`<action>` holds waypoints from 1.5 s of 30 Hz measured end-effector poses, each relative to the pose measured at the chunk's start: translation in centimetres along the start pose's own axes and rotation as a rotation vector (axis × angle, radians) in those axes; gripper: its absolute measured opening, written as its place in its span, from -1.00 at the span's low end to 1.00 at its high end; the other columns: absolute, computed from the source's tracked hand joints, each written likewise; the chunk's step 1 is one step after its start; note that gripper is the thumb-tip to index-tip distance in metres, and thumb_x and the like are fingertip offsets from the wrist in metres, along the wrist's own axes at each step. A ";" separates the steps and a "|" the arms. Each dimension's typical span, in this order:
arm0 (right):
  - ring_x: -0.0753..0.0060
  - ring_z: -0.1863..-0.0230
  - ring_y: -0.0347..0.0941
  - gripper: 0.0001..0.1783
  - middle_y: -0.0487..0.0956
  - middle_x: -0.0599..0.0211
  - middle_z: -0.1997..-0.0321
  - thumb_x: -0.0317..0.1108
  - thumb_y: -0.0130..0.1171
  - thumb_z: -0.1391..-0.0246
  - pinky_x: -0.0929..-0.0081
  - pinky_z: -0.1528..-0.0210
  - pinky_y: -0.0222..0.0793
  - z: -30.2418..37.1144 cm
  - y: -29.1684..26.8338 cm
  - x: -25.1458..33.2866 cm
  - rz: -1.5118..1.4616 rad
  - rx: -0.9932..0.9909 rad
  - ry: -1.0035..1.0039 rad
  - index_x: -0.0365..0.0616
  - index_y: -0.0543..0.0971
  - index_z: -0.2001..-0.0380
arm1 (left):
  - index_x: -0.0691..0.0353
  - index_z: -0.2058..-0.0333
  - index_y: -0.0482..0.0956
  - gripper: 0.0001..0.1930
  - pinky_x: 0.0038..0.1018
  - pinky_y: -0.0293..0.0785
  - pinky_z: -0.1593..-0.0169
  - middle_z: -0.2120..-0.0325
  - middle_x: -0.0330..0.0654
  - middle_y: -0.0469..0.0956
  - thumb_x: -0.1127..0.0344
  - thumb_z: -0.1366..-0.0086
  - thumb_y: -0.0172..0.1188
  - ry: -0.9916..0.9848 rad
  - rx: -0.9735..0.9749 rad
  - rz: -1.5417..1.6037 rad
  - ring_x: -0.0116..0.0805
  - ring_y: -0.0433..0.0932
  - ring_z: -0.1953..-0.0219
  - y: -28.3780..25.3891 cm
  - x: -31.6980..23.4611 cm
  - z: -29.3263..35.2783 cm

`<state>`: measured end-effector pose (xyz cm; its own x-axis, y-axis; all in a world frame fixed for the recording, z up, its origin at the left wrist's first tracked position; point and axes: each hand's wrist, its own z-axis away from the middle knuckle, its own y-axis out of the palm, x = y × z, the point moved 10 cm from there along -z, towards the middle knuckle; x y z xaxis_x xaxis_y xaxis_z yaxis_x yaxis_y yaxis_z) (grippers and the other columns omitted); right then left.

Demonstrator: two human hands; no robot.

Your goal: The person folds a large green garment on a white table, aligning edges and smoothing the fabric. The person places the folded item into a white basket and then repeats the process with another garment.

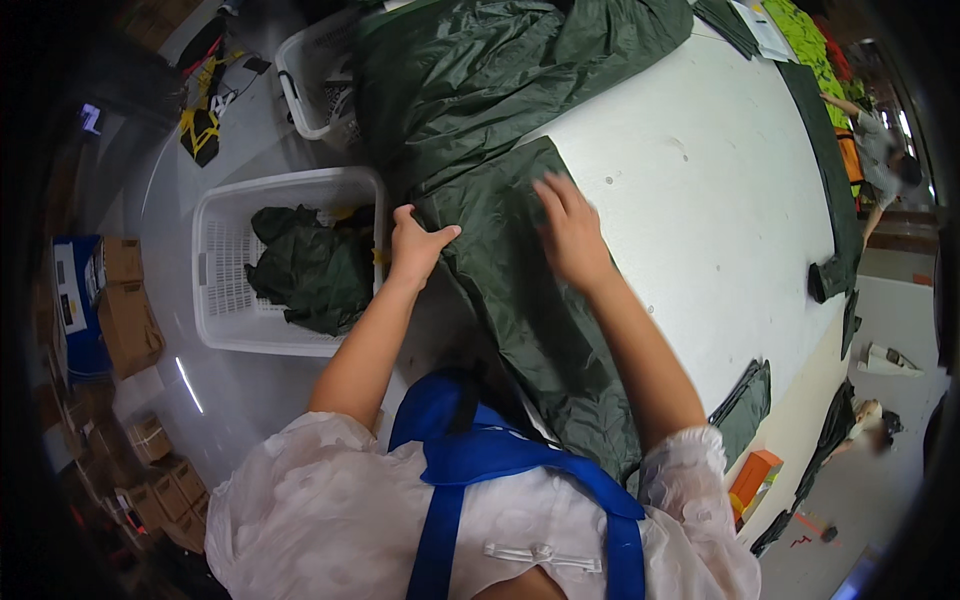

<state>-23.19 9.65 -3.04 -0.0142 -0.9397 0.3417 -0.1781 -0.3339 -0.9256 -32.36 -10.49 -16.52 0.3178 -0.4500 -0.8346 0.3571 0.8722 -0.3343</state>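
A long piece of dark green, shiny fabric (520, 290) lies along the table's left edge and runs toward my body. My left hand (415, 248) pinches its left edge, with the thumb on top and the other fingers partly hidden. Over the fabric's right side is my right hand (575, 240), its fingers stretched out and somewhat blurred; whether it touches the cloth I cannot tell. Beyond both hands, a bulky, crumpled heap of the same green fabric (480, 80) spreads across the far end of the table.
The white table (690, 190) extends to the right. To the left stands a white plastic basket (225, 310) with green cloth inside; another basket (300, 95) is behind it. Folded green cloth (742, 405) and an orange box (755, 480) sit at right. A person (885, 165) stands across the table.
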 end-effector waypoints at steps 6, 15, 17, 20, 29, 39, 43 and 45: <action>0.17 -0.19 0.28 -0.45 0.41 0.27 -0.09 -0.50 0.09 0.12 0.18 -0.19 0.18 -9.3 6.7 -2.3 0.326 0.307 -0.172 -0.04 0.39 -0.05 | 0.22 0.23 0.37 -0.59 -0.25 0.41 0.07 0.22 -0.05 0.52 0.66 0.11 0.20 0.763 -0.029 -0.142 0.07 0.47 0.13 1.0 -6.6 4.4; 0.29 0.03 0.41 -0.65 0.53 0.37 0.23 -0.43 0.07 0.13 0.29 0.01 0.29 -10.0 8.6 -1.2 0.396 0.424 -0.366 0.02 0.51 0.17 | 0.23 0.36 0.39 -0.61 -0.27 0.44 0.12 0.25 -0.18 0.56 0.74 0.24 0.08 0.969 0.072 -0.172 -0.05 0.49 0.16 1.4 -6.3 5.1; 0.29 0.08 0.43 -0.71 0.53 0.38 0.29 -0.44 0.06 0.12 0.30 0.06 0.29 -9.3 9.6 -2.3 0.363 0.508 -0.378 0.04 0.53 0.24 | 0.23 0.39 0.41 -0.63 -0.29 0.43 0.15 0.27 -0.18 0.54 0.73 0.25 0.09 0.918 0.021 -0.111 -0.06 0.48 0.19 0.7 -6.3 4.7; 0.28 0.20 0.43 -0.82 0.49 0.39 0.36 -0.41 0.04 0.09 0.32 0.17 0.27 -8.3 5.2 1.3 0.321 0.387 -0.446 0.06 0.53 0.36 | 0.22 0.44 0.45 -0.70 -0.32 0.43 0.20 0.32 -0.20 0.51 0.68 0.22 0.12 1.043 -0.050 -0.156 -0.10 0.47 0.23 -0.5 -6.8 6.2; 0.31 0.21 0.35 -0.69 0.39 0.41 0.31 -0.35 0.01 0.07 0.33 0.14 0.21 4.4 1.2 1.2 0.292 0.117 -0.385 0.15 0.50 0.18 | 0.07 0.40 0.54 -0.86 -0.37 0.30 0.07 0.24 -0.35 0.54 0.40 0.00 0.14 1.466 0.147 -0.402 -0.35 0.47 0.22 1.9 -7.2 14.3; 0.03 0.06 0.39 -0.63 0.48 0.15 0.18 -0.29 0.16 0.02 0.20 0.03 0.35 5.5 3.7 -0.2 -0.069 0.540 0.019 -0.10 0.49 0.09 | 0.13 0.12 0.52 -0.55 -0.20 0.17 -0.21 0.03 -0.24 0.49 0.48 0.10 0.19 1.218 0.402 -0.593 -0.25 0.39 -0.10 4.4 -4.7 13.5; -0.06 0.27 0.49 -0.74 0.55 0.03 0.39 -0.24 0.11 -0.07 0.20 0.13 0.40 3.6 5.7 -0.5 -0.122 0.459 0.074 -0.15 0.56 0.23 | 0.13 0.05 0.48 -0.52 -0.18 0.10 -0.26 -0.01 -0.21 0.47 0.45 0.05 0.18 1.122 0.416 -0.616 -0.24 0.34 -0.15 5.1 -5.1 13.7; -0.07 0.27 0.51 -0.68 0.58 -0.01 0.38 -0.15 0.09 -0.09 0.16 0.15 0.42 3.8 6.9 -2.3 -0.195 0.391 0.271 -0.22 0.58 0.31 | 0.14 0.03 0.47 -0.55 -0.17 0.07 -0.28 -0.03 -0.21 0.46 0.42 -0.02 0.13 1.139 0.387 -0.657 -0.23 0.33 -0.17 5.8 -4.9 14.0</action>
<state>-20.70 9.20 -10.83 -0.2808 -0.8214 0.4964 0.1780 -0.5528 -0.8141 -19.56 -5.94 -8.27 -0.8276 -0.1870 -0.5293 0.4405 0.3682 -0.8188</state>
